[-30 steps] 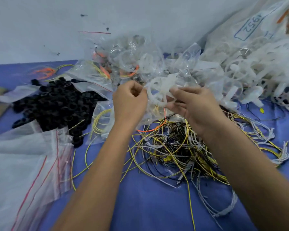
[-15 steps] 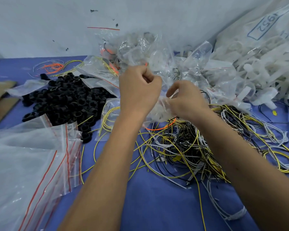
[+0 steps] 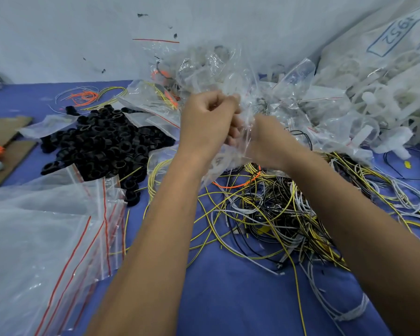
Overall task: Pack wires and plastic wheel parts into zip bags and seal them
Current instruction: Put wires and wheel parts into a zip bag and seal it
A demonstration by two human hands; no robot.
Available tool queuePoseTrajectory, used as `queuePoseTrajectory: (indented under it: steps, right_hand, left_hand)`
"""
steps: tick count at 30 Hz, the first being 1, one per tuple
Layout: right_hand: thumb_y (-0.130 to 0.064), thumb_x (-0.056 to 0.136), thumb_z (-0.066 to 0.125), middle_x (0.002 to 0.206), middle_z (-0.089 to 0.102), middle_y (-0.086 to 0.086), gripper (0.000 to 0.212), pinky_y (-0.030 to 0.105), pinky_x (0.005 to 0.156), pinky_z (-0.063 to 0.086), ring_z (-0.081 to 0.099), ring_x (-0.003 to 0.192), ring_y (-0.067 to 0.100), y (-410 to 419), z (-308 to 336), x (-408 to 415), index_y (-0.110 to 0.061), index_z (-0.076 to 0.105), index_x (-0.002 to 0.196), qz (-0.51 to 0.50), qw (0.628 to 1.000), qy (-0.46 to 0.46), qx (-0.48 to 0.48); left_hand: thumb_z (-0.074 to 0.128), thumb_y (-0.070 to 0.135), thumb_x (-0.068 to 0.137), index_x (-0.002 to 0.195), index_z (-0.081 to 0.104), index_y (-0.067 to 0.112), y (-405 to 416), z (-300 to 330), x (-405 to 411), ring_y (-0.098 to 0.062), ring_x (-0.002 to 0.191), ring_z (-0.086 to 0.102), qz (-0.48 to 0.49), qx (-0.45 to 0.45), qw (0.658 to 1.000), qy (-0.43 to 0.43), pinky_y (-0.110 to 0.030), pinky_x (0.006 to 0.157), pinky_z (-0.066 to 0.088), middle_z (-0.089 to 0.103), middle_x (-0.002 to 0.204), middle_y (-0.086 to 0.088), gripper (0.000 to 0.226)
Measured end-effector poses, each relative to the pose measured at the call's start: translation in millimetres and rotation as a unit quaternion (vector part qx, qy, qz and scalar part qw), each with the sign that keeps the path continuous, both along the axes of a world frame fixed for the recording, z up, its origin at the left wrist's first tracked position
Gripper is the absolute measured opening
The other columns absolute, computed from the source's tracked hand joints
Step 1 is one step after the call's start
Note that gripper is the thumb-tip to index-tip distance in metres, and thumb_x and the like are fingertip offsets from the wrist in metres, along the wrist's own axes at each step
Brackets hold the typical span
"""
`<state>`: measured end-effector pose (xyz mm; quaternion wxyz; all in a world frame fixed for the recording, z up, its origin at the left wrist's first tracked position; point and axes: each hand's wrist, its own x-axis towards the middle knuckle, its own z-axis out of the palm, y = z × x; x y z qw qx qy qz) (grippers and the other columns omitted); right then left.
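My left hand [image 3: 207,122] and my right hand [image 3: 267,141] are close together above the blue table, both gripping a clear zip bag [image 3: 224,163] that hangs between them. Pale plastic shows through the film, and an orange wire loop [image 3: 238,185] shows at its lower end. My fingers curl round the bag's upper part, and the film hides the fingertips. Below the hands lies a tangle of yellow, black and white wires [image 3: 277,214]. White plastic wheel parts [image 3: 386,105] are heaped at the right.
A pile of black plastic rings [image 3: 100,144] lies at the left. Empty zip bags with red seal lines [image 3: 58,226] spread over the near left. Filled clear bags [image 3: 204,69] stack against the wall. Cardboard [image 3: 5,132] sits at the far left edge.
The white wheel part seen between my hands a second ago is now inside the bag. Both hands have drawn together and closed round the bag's top.
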<state>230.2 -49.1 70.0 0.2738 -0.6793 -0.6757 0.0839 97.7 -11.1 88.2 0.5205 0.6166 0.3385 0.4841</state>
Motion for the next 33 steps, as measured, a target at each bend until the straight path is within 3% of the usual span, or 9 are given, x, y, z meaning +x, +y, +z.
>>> queuePoseTrajectory:
  steps: [2,5,7,13,17,21,28,31,33]
  right_hand:
    - [-0.005,0.096,0.05,0.064,0.071,0.015,0.023,0.04,0.057,0.057,0.069,0.058,0.033,-1.9,2.8,8.8,0.004,0.055,0.076,-0.093,0.973,0.209,0.012]
    - [-0.057,0.102,0.044,0.061,0.069,0.008,0.056,0.039,0.057,0.06,0.069,0.053,0.026,-9.1,12.2,21.3,-0.006,0.063,0.089,-0.126,0.852,0.505,-0.052]
    - [-0.065,0.095,0.051,0.072,0.074,0.01,0.061,0.039,0.066,0.062,0.071,0.061,0.022,-10.4,14.0,25.3,-0.005,0.065,0.094,-0.088,0.89,0.438,-0.088]
    - [0.0,0.097,0.06,0.077,0.074,0.013,0.017,0.02,0.071,0.052,0.07,0.067,0.01,-13.0,42.2,2.5,0.015,0.066,0.103,0.126,0.949,0.285,-0.037]
    - [-0.009,0.096,0.062,0.075,0.07,0.011,0.015,0.021,0.072,0.05,0.065,0.069,0.017,-11.2,85.1,-16.0,0.004,0.069,0.096,0.262,0.932,0.251,-0.013]
    - [-0.015,0.099,0.058,0.07,0.068,0.002,0.013,0.021,0.064,0.048,0.063,0.063,0.01,-9.0,112.2,-18.0,-0.004,0.065,0.095,0.345,0.896,0.28,0.013]
    - [-0.025,0.086,0.075,0.067,0.07,0.015,0.033,0.025,0.051,0.051,0.059,0.051,0.018,2.4,65.6,19.3,0.008,0.069,0.094,0.174,0.962,0.207,-0.044]
    - [-0.037,0.081,0.072,0.074,0.075,0.01,0.038,0.028,0.065,0.057,0.067,0.064,0.015,-5.7,41.5,32.3,-0.004,0.073,0.099,0.14,0.965,0.194,-0.108]
    - [-0.049,0.082,0.069,0.074,0.074,0.006,0.043,0.036,0.074,0.055,0.066,0.069,0.012,-12.2,28.6,41.9,-0.008,0.075,0.092,0.108,0.974,0.175,-0.092]
  left_hand:
    - [0.062,0.019,0.098,0.076,0.066,0.007,9.4,-5.9,-9.1,-0.014,0.046,0.052,0.038,0.007,0.999,0.002,-0.024,0.044,0.04,0.061,0.055,0.002,0.026]
    - [0.061,0.035,0.096,0.071,0.065,0.017,30.2,-23.7,-27.2,-0.016,0.065,0.061,0.125,0.074,0.985,0.09,-0.039,0.068,0.051,0.067,0.064,0.004,0.031]
    - [0.057,0.048,0.097,0.079,0.068,0.017,40.8,-37.2,-38.0,-0.018,0.08,0.066,0.125,0.087,0.977,0.15,-0.041,0.082,0.051,0.072,0.079,0.003,0.037]
    - [0.041,0.061,0.102,0.106,0.07,0.019,49.2,-59.6,-49.7,-0.02,0.107,0.064,0.042,0.073,0.966,0.244,-0.031,0.093,0.047,0.073,0.106,0.0,0.051]
    - [0.038,0.07,0.096,0.116,0.075,0.032,54.9,-44.6,-63.7,-0.01,0.118,0.067,-0.078,-0.005,0.993,0.092,-0.036,0.103,0.051,0.074,0.121,0.01,0.056]
    - [0.045,0.074,0.093,0.109,0.078,0.044,47.6,-31.4,-75.5,-0.005,0.103,0.072,-0.267,-0.076,0.961,-0.004,-0.033,0.092,0.054,0.077,0.108,0.013,0.047]
    - [0.071,0.064,0.079,0.149,0.048,0.017,23.0,-52.3,-52.1,-0.05,0.117,0.064,-0.349,-0.236,0.907,-0.012,-0.058,0.094,0.055,0.061,0.133,-0.033,0.087]
    - [0.075,0.026,0.086,0.136,0.055,0.016,25.0,-61.0,-50.8,-0.054,0.122,0.059,-0.313,-0.235,0.919,0.044,-0.068,0.106,0.043,0.066,0.131,-0.026,0.054]
    - [0.079,0.014,0.082,0.116,0.061,0.016,28.6,-61.5,-57.1,-0.044,0.106,0.071,-0.289,-0.219,0.931,0.043,-0.054,0.088,0.06,0.074,0.117,-0.019,0.04]
